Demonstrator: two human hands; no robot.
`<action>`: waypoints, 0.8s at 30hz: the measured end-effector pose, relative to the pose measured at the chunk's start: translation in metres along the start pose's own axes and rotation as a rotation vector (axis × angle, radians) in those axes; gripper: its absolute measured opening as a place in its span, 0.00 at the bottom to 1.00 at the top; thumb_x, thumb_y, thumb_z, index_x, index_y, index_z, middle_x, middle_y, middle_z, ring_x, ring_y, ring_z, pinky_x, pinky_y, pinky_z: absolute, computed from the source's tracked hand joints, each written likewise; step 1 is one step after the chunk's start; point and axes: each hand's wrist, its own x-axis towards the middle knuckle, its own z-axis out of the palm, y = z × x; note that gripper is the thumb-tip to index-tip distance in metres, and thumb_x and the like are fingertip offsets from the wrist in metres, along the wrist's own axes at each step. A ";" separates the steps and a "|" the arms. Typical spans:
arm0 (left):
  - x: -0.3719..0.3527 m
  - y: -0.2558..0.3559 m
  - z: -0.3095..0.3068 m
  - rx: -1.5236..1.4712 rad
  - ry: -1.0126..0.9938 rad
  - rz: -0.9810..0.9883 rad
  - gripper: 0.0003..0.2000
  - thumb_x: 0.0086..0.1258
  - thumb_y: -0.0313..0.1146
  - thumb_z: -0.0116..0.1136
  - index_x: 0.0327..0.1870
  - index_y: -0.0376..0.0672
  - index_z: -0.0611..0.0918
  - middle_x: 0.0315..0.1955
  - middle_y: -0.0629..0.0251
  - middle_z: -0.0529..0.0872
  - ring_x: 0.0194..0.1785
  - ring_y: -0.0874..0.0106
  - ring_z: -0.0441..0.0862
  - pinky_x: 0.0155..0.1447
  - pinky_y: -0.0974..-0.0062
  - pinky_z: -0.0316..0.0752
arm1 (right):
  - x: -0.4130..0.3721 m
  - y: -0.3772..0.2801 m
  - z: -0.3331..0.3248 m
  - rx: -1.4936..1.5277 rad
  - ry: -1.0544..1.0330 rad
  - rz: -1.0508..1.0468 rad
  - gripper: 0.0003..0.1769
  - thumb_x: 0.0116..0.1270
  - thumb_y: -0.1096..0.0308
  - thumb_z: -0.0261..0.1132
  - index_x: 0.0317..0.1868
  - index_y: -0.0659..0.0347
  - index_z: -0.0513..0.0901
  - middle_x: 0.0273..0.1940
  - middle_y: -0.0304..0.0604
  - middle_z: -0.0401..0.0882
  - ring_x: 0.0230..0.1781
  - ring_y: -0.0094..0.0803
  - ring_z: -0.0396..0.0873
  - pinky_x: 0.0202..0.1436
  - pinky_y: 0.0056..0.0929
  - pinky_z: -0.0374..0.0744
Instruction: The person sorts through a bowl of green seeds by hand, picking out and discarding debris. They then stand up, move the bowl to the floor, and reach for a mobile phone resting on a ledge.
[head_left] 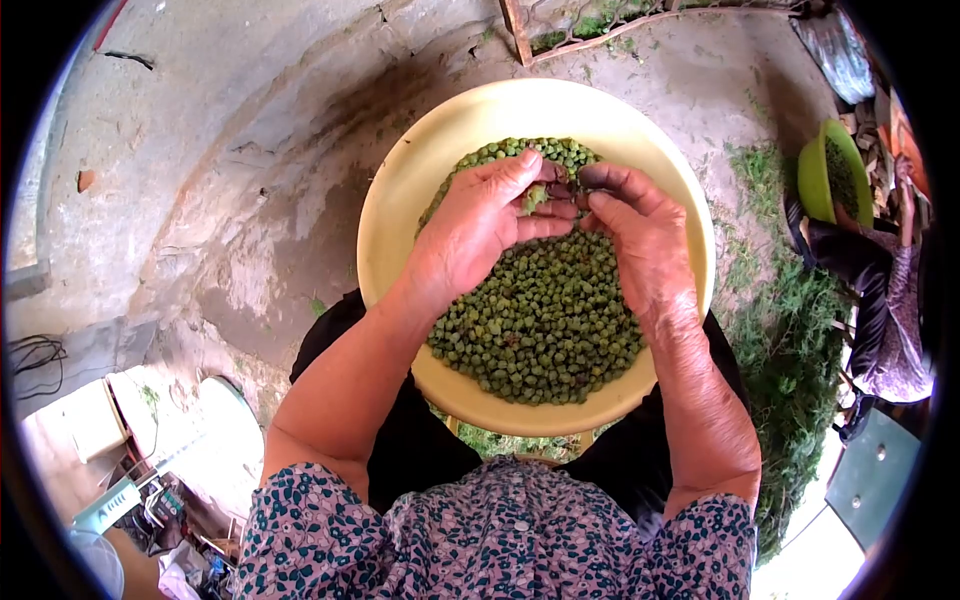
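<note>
Yellow basin (385,200), green pods (535,330)
Left hand (470,220) loosely holds a green scrap (535,197), right hand (652,240) pinched narrow; slackening could drop it.

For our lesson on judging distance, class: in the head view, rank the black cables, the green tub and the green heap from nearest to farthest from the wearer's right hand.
1. Green heap: directly beneath the right hand, in the basin.
2. Green tub: off to the right.
3. Black cables: far left, by the wall.
</note>
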 end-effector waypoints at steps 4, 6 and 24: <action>0.001 -0.001 -0.006 0.168 0.091 0.045 0.14 0.69 0.32 0.53 0.48 0.30 0.76 0.42 0.55 0.80 0.47 0.62 0.79 0.55 0.63 0.75 | -0.001 -0.007 -0.002 -0.125 0.049 0.002 0.12 0.60 0.78 0.59 0.45 0.65 0.81 0.41 0.43 0.82 0.40 0.25 0.78 0.49 0.23 0.76; -0.001 -0.003 -0.010 0.378 0.120 0.111 0.10 0.67 0.25 0.52 0.46 0.29 0.78 0.41 0.55 0.82 0.46 0.63 0.80 0.55 0.65 0.75 | 0.002 -0.006 -0.006 -0.129 0.060 -0.008 0.13 0.61 0.77 0.59 0.46 0.65 0.81 0.41 0.44 0.82 0.39 0.26 0.78 0.50 0.25 0.76; 0.003 -0.039 -0.022 1.215 0.092 0.065 0.13 0.61 0.23 0.54 0.47 0.41 0.81 0.46 0.61 0.82 0.50 0.67 0.79 0.55 0.71 0.73 | 0.007 -0.019 -0.054 0.137 0.193 -0.219 0.09 0.62 0.78 0.59 0.43 0.70 0.79 0.38 0.47 0.81 0.35 0.31 0.80 0.42 0.26 0.80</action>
